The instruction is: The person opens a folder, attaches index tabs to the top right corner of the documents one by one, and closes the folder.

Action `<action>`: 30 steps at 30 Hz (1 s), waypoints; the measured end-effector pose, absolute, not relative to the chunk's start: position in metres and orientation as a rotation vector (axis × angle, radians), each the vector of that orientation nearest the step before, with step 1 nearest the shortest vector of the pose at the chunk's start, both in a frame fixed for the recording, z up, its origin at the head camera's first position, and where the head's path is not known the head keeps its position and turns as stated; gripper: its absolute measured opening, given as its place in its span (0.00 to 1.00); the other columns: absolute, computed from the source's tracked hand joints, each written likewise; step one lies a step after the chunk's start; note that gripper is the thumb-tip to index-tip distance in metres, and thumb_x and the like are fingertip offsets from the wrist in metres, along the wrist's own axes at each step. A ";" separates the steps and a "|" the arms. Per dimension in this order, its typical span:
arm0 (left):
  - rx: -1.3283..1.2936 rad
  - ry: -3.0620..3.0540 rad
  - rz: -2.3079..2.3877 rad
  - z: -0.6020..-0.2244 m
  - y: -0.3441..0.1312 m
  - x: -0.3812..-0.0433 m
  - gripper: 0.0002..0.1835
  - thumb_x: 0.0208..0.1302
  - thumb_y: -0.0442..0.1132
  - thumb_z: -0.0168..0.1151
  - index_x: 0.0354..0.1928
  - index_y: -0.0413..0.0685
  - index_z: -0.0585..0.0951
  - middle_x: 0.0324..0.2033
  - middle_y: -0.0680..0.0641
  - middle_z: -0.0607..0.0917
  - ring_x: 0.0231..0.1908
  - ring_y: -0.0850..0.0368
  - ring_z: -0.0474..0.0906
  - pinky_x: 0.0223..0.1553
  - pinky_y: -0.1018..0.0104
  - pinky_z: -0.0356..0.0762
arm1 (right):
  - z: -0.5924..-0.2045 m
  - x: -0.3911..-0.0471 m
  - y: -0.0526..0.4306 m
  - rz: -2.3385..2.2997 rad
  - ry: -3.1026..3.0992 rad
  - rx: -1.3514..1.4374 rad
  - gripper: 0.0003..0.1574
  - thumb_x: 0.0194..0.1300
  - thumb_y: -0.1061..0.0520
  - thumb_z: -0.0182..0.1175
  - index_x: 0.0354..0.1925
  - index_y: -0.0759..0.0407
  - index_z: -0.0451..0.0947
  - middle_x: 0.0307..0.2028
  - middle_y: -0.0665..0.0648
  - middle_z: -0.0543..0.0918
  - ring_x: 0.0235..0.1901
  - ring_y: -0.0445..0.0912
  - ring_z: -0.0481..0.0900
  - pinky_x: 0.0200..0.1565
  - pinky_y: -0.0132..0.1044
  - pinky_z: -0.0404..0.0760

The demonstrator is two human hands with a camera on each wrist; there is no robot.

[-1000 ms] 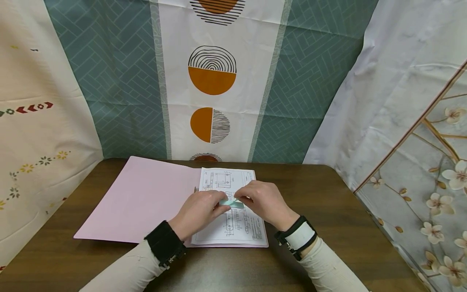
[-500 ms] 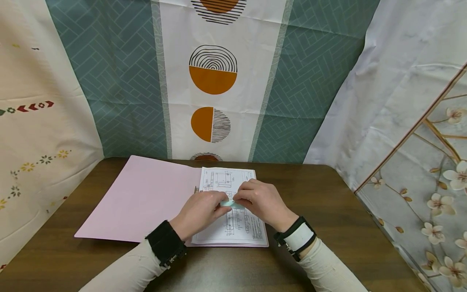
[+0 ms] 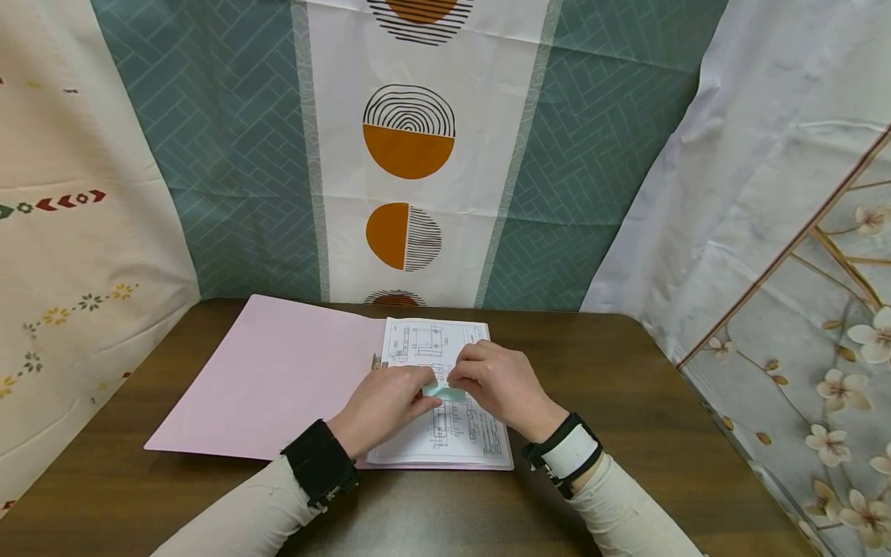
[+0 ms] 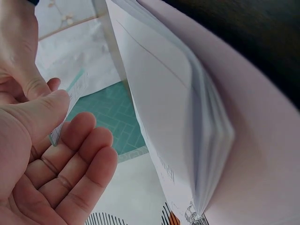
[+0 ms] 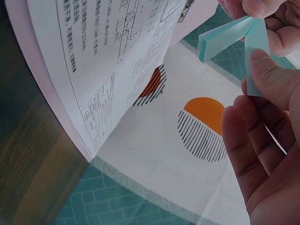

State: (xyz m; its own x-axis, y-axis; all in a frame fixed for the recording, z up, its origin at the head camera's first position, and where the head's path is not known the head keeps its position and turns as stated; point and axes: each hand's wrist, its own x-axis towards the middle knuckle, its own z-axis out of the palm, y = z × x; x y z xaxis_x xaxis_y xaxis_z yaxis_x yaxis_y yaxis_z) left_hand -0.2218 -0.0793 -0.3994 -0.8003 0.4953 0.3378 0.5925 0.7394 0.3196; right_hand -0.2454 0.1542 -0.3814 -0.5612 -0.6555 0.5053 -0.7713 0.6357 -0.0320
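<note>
A small pad of mint-green sticky notes (image 5: 222, 41) is held above the printed sheets (image 3: 480, 433) of an open pink folder (image 3: 278, 379). My left hand (image 3: 383, 398) grips the pad's left end between thumb and fingers. My right hand (image 3: 501, 383) pinches one sticky note (image 5: 256, 70) between thumb and index finger. In the right wrist view this note bends away from the pad but meets it near the left fingertips. The right hand's other fingers lie loosely curled. In the left wrist view a thin edge of the mint paper (image 4: 72, 96) shows by the left thumb.
The folder lies on a dark wooden table (image 3: 592, 371), its cover spread to the left. A metal clip (image 3: 377, 361) sits at the folder's spine. Patterned cloths (image 3: 578, 155) hang behind the table and at both sides.
The right hand's fingers have shifted slightly on the lifted note, which stood out as a diagonal strip a second ago. Both hands stay over the printed sheets; the folder has not moved.
</note>
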 end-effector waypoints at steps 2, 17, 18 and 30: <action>-0.868 -2.710 -0.609 -0.400 -0.079 -0.222 0.12 0.67 0.47 0.82 0.41 0.54 0.86 0.25 0.62 0.78 0.25 0.65 0.73 0.29 0.67 0.73 | -0.382 -0.245 0.155 0.351 -2.405 1.114 0.12 0.59 0.60 0.86 0.39 0.46 0.95 0.38 0.44 0.89 0.40 0.41 0.84 0.42 0.35 0.86; -0.897 -2.705 -0.572 -0.400 -0.077 -0.221 0.11 0.67 0.44 0.82 0.42 0.53 0.87 0.27 0.61 0.79 0.26 0.64 0.73 0.31 0.68 0.73 | -0.382 -0.248 0.157 0.392 -2.399 1.091 0.10 0.61 0.60 0.84 0.40 0.47 0.95 0.39 0.44 0.90 0.42 0.41 0.84 0.44 0.36 0.87; -0.901 -2.706 -0.565 -0.400 -0.077 -0.221 0.11 0.67 0.44 0.82 0.42 0.52 0.87 0.27 0.61 0.79 0.27 0.64 0.73 0.31 0.68 0.73 | -0.381 -0.247 0.158 0.393 -2.399 1.087 0.10 0.62 0.60 0.84 0.40 0.47 0.95 0.39 0.44 0.90 0.43 0.41 0.84 0.44 0.36 0.87; -0.892 -2.722 -0.499 -0.407 -0.078 -0.223 0.12 0.68 0.47 0.81 0.42 0.50 0.88 0.27 0.59 0.82 0.27 0.64 0.73 0.32 0.67 0.74 | -0.374 -0.252 0.169 0.397 -2.363 1.009 0.13 0.60 0.62 0.84 0.40 0.48 0.94 0.39 0.44 0.90 0.41 0.41 0.84 0.43 0.38 0.87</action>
